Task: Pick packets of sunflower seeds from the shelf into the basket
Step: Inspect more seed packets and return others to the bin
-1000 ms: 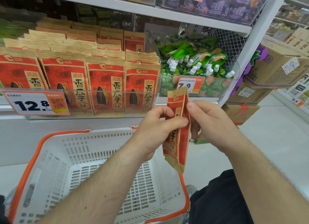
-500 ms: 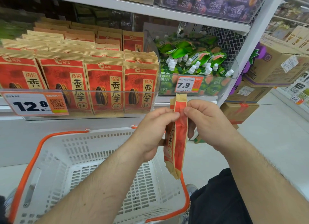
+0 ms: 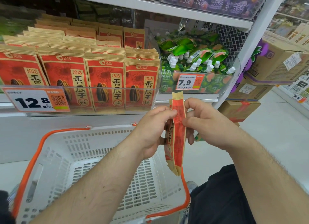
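Both hands grasp one sunflower seed packet, held edge-on and upright above the right rim of the white basket. Left hand pinches its upper part w/ thumb and fingers; right hand pinches opposite face, fingers curled round it. Remaining stock stands in rows on the shelf behind a clear guard, beside price tag. Assessment: paper pouch appears light, semi-stiff, slightly bulged mid-body; contents likely shift. Flat sealed top edge looks best for grip; body may crease if squeezed. Nothing seen lying in the basket; task judged at early stage.
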`<state>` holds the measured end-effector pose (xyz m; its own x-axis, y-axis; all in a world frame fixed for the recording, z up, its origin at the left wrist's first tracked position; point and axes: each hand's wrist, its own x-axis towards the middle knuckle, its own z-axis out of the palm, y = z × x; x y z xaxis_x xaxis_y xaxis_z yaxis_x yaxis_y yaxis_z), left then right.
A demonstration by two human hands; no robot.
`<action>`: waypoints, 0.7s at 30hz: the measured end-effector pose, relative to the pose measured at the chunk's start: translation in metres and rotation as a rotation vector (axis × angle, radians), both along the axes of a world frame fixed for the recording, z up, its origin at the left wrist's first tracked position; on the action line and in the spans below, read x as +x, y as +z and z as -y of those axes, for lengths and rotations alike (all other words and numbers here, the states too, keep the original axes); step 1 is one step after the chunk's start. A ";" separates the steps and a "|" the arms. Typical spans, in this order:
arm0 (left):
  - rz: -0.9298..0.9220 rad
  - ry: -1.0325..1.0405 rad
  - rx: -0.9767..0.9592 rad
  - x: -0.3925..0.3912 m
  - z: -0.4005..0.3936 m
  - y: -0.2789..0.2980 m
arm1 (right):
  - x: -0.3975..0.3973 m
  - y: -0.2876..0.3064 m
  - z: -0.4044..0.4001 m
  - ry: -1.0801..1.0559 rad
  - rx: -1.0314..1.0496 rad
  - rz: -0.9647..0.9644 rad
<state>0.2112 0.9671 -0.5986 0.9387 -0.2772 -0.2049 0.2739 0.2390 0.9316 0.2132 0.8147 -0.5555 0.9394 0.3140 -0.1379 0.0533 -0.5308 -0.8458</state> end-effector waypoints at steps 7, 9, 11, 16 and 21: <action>-0.044 0.045 -0.041 0.002 -0.002 0.003 | -0.008 0.008 0.000 0.088 -0.143 -0.083; -0.040 0.051 -0.028 0.002 -0.002 0.001 | -0.008 0.009 -0.001 0.098 -0.172 -0.086; -0.042 0.052 -0.019 0.001 -0.001 0.000 | -0.009 0.009 -0.001 0.111 -0.195 -0.090; -0.054 0.074 -0.054 0.001 0.001 0.000 | -0.012 0.008 -0.003 0.185 -0.222 -0.159; -0.046 0.073 -0.052 0.001 0.000 -0.001 | -0.011 0.009 -0.001 0.274 -0.207 -0.147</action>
<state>0.2125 0.9667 -0.5994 0.9467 -0.2199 -0.2353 0.2962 0.3076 0.9042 0.2019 0.8162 -0.5464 0.7897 0.5029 -0.3514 0.1036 -0.6739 -0.7315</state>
